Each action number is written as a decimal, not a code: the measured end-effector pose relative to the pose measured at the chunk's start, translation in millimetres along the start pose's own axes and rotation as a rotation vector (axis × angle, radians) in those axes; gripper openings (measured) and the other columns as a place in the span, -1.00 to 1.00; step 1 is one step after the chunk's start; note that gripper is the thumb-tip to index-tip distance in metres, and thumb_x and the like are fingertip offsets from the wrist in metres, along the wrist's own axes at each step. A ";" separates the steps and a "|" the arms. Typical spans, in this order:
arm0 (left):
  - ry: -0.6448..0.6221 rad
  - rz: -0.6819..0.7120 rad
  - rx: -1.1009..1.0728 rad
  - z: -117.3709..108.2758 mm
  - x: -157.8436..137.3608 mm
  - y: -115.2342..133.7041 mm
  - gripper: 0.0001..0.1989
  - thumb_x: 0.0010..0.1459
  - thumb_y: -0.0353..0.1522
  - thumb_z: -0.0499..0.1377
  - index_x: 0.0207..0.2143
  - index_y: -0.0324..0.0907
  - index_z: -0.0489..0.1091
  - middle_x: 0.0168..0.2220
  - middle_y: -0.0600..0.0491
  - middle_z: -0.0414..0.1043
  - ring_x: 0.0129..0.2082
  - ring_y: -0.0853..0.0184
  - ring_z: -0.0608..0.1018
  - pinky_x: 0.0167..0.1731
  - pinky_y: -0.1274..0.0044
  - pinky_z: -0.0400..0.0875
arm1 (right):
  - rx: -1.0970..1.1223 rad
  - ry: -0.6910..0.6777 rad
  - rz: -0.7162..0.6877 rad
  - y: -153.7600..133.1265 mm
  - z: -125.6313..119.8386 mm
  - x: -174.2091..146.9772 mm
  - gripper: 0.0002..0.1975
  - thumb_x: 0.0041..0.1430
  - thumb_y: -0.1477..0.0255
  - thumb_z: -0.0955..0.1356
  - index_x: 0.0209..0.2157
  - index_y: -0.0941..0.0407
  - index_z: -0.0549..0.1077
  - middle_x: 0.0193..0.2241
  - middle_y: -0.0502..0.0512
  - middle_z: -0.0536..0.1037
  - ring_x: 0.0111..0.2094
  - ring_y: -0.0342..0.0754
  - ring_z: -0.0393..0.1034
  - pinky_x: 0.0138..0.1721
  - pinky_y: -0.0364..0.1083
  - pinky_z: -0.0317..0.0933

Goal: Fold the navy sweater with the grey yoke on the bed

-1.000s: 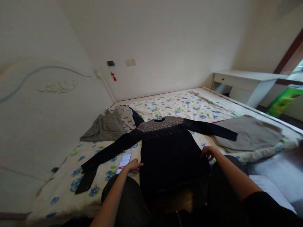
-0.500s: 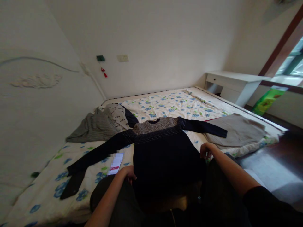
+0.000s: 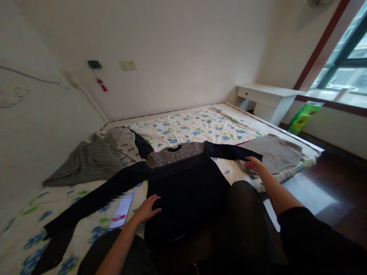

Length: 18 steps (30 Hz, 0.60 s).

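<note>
Since half a second ago: right hand [image 3: 254, 163] has left the sweater's hem edge and reached out to the cuff of its right-side sleeve; left hand [image 3: 147, 206] has slid onto the sweater's lower left edge.

Landmark: dark sweater [image 3: 183, 183], spread face up on the bed [image 3: 200, 124], hem toward the person, neck away, both sleeves stretched out sideways.

Nearest: the person's knees in dark trousers, at the sweater's hem. Left hand, fingers released and spread, lying flat on the sweater's near left edge. Card [image 3: 122, 210], white with a red band, on the bedding just left of that hand, below the sweater's left sleeve.

Middle: right hand at the end of the sweater's right sleeve, fingers loosely curled, touching the cuff; whether they pinch it cannot be told. Folded grey garment [image 3: 275, 152] just beyond that cuff, at the bed's right edge.

Farther: heap of clothes [image 3: 100, 156], grey and patterned white, left of the sweater's shoulder. White desk [image 3: 266, 95] and green bag [image 3: 302, 116], past the bed's far right corner.
</note>
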<state>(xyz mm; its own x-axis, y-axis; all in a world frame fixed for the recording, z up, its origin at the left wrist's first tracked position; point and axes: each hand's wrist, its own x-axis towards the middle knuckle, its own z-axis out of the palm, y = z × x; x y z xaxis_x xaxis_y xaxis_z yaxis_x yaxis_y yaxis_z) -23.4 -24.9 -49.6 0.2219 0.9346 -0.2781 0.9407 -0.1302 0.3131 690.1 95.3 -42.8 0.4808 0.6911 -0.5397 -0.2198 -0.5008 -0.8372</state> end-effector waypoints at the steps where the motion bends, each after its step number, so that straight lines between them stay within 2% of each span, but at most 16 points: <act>1: -0.019 -0.012 0.022 2.6 1.8 0.7 -0.31 0.19 -0.12 0.30 0.35 -0.11 0.49 0.51 -0.17 0.39 0.48 -0.02 0.46 0.51 0.20 0.28 | 0.044 0.036 0.025 1.6 -4.1 5.3 -0.55 0.34 0.37 0.48 0.19 -0.03 0.34 -0.17 0.05 0.52 -0.39 -0.11 0.49 -0.33 -0.12 0.58; 4: -0.043 -0.048 0.072 8.2 5.7 5.1 -0.31 0.26 -0.13 0.31 0.41 -0.10 0.47 0.57 -0.15 0.29 0.54 0.00 0.39 0.54 0.24 0.22 | 0.124 0.109 0.055 1.5 -4.7 17.1 -0.71 0.39 0.38 0.39 0.09 -0.05 0.35 -0.12 0.04 0.49 -0.34 -0.12 0.51 -0.29 -0.17 0.56; 7: -0.050 -0.085 0.096 10.7 7.7 11.8 -0.31 0.31 -0.16 0.29 0.44 -0.11 0.45 0.59 -0.16 0.25 0.57 -0.02 0.34 0.57 0.21 0.15 | 0.275 0.153 -0.016 -11.9 3.6 27.8 -0.74 0.35 0.47 0.36 0.03 -0.07 0.38 -0.10 -0.03 0.50 -0.30 -0.16 0.49 -0.21 -0.19 0.55; 9: -0.057 -0.103 0.101 11.0 7.6 16.3 -0.31 0.33 -0.15 0.29 0.46 -0.10 0.43 0.61 -0.16 0.22 0.59 -0.03 0.31 0.59 0.18 0.10 | 0.422 0.163 -0.079 -31.3 3.4 37.9 -0.75 0.30 0.52 0.37 -0.04 -0.05 0.43 -0.10 -0.04 0.54 -0.28 -0.15 0.49 -0.15 -0.13 0.57; 12: -0.070 -0.125 0.097 10.5 5.5 21.4 -0.31 0.36 -0.14 0.27 0.48 -0.09 0.41 0.63 -0.15 0.17 0.61 -0.05 0.26 0.61 0.15 0.05 | 0.623 0.169 -0.162 -70.3 -15.2 61.5 -0.89 0.34 0.51 0.34 -0.21 0.01 0.49 0.00 0.11 0.59 -0.22 -0.10 0.52 -0.18 -0.03 0.56; 14: -0.074 -0.130 0.087 10.0 4.1 22.9 -0.33 0.37 -0.14 0.26 0.48 -0.08 0.41 0.63 -0.13 0.17 0.62 -0.05 0.25 0.61 0.13 0.05 | 0.758 0.208 -0.221 -92.2 -35.3 81.1 -0.78 0.41 0.51 0.28 -0.31 0.04 0.51 0.08 0.25 0.58 -0.20 -0.10 0.52 -0.24 -0.01 0.49; 16: -0.070 -0.129 0.072 9.9 3.9 23.0 -0.34 0.38 -0.14 0.26 0.47 -0.06 0.42 0.62 -0.12 0.19 0.61 -0.05 0.25 0.60 0.12 0.07 | 0.819 0.247 -0.239 -102.0 -53.0 99.0 -0.72 0.42 0.55 0.27 -0.37 0.07 0.51 0.14 0.31 0.57 -0.19 -0.12 0.53 -0.27 0.00 0.45; 18: -0.061 -0.131 0.060 10.3 4.9 22.2 -0.37 0.38 -0.14 0.26 0.44 -0.04 0.45 0.61 -0.12 0.23 0.59 -0.05 0.29 0.59 0.11 0.11 | 0.795 0.281 -0.218 -96.9 -62.5 109.7 -0.70 0.39 0.63 0.27 -0.42 0.10 0.48 0.14 0.37 0.58 -0.19 -0.13 0.55 -0.27 0.04 0.45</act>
<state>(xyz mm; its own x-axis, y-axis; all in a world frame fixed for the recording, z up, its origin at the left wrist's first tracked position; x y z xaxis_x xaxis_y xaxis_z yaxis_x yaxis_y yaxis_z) 1.2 -26.6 -53.4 0.1093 0.9234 -0.3679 0.9760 -0.0295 0.2157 817.2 187.1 -15.4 0.7498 0.5228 -0.4056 -0.5754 0.2125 -0.7898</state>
